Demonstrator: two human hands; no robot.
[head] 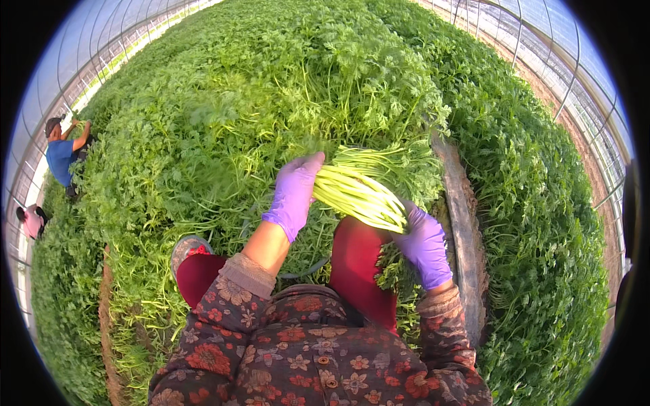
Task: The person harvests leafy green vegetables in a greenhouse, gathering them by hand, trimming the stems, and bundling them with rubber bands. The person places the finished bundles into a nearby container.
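Note:
A bunch of pale green leafy-vegetable stems lies slantwise between my hands, above my right knee. My left hand, in a purple glove, grips the bunch at its upper left end. Gloved in purple too, my right hand closes round the lower right end; its fingers are partly hidden and slightly blurred. Just beyond the held bunch, more cut stems lie with their leaves towards the right. Leafy greens from the held bunch hang below my right hand.
Dense leafy green plants spread ahead and to both sides. A strip of dark plastic sheeting runs along the right. At the far left, a person in a blue shirt crouches, with a person in pink behind. Greenhouse hoops arch at both sides.

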